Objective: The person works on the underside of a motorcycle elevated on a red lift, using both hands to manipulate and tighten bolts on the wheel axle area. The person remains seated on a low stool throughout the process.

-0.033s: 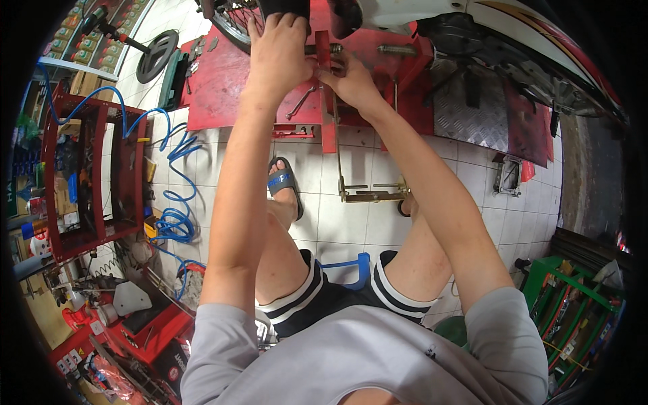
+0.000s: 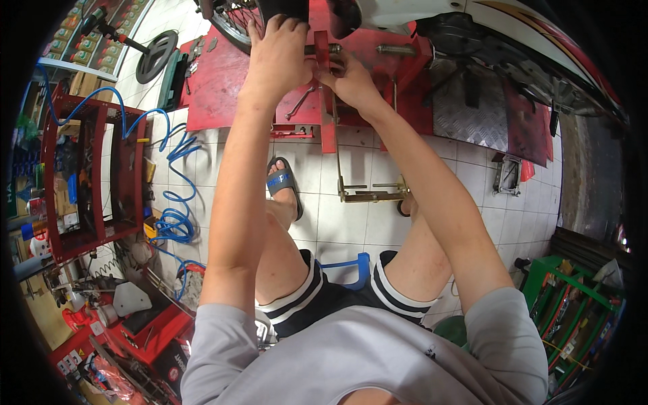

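My left hand point(image 2: 279, 57) is at the top middle, its bent fingers over a black curved panel point(image 2: 283, 7) beside a spoked wheel point(image 2: 233, 23). Its fingertips are partly hidden, and the little finger stands apart. Close to its right is my right hand point(image 2: 352, 82), curled at a red upright bar point(image 2: 325, 88) of a clamp. Something dark shows between the right fingers, too hidden to name. Just above them a threaded rod point(image 2: 334, 48) passes by the bar. A combination wrench point(image 2: 300, 102) lies on the red platform point(image 2: 223, 88), below my left hand.
A motorcycle body point(image 2: 499, 40) stands at the upper right, near a checkered metal plate point(image 2: 472, 125). A brass-coloured linkage point(image 2: 371, 197) is low between my feet. On the left are a coiled blue hose point(image 2: 177, 223) and a red shelf rack point(image 2: 98, 175). A green rack point(image 2: 574, 304) stands lower right.
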Tool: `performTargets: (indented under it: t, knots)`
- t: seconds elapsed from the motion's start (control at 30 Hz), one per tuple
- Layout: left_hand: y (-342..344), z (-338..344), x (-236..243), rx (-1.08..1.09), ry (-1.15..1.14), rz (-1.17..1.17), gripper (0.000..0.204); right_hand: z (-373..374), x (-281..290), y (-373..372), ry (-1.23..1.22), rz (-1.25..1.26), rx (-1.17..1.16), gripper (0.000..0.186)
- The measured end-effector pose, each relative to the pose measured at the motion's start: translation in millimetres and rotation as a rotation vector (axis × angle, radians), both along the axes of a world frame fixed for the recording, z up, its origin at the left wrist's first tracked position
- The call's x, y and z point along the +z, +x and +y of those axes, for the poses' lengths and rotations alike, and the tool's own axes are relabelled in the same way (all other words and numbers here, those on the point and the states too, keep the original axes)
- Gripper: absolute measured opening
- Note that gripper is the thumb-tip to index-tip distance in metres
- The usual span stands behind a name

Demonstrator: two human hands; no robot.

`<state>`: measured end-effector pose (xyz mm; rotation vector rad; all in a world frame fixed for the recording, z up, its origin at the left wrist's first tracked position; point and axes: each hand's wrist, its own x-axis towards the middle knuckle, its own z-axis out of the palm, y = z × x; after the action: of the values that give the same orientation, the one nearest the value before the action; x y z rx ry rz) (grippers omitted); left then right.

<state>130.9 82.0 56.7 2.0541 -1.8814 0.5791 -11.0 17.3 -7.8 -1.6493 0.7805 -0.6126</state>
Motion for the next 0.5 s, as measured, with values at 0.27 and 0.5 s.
performTargets:
  t: [0.27, 0.5]
  knots:
    - [-4, -6, 6, -0.026, -0.070, 0.018, 0.029, 2, 13, -19, 0.026, 0.127, -0.005, 0.070]
    - [-4, -7, 2, -0.031, -0.003, 0.066, 0.032, 0, 16, -38, -0.063, 0.059, 0.065, 0.065]
